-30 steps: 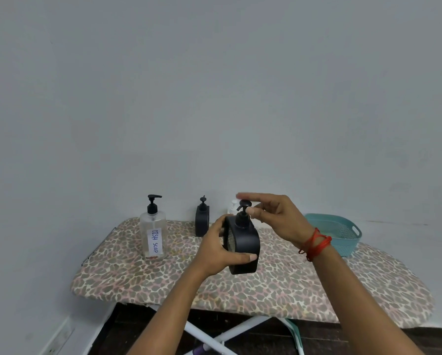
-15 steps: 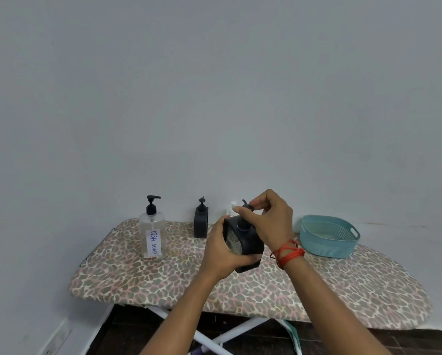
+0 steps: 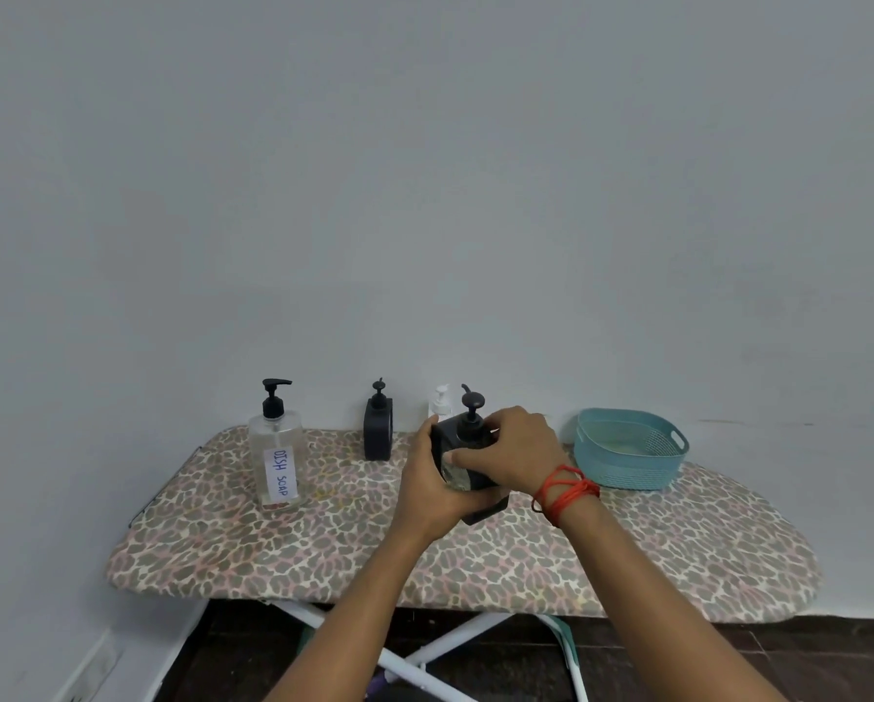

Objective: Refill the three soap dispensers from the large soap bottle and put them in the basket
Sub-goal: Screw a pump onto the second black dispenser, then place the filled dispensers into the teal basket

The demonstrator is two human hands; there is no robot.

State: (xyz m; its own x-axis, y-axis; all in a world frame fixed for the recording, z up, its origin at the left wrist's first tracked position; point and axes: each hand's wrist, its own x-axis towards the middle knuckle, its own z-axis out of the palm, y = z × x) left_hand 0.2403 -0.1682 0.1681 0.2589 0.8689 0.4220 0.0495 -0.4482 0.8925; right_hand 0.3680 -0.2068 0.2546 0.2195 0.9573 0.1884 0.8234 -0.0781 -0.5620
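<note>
Both hands hold a black square soap dispenser (image 3: 468, 438) above the middle of the ironing board. My left hand (image 3: 432, 491) grips its left side and underside. My right hand (image 3: 513, 453) wraps over its top and right side, below the pump head. A large clear bottle labelled DISH SOAP (image 3: 277, 456) with a black pump stands at the left. A second black dispenser (image 3: 378, 430) stands at the back. Behind my hands a white dispenser (image 3: 441, 401) shows only its pump top. A teal basket (image 3: 630, 456) sits at the right, nothing visible inside.
The leopard-print ironing board (image 3: 475, 559) stands against a plain grey wall on white crossed legs (image 3: 425, 666). Dark floor lies below. A red thread bracelet (image 3: 564, 491) circles my right wrist.
My right hand left the pump head and moved down onto the dispenser's body. The dispenser has dropped lower, closer to the board and slightly rightward.
</note>
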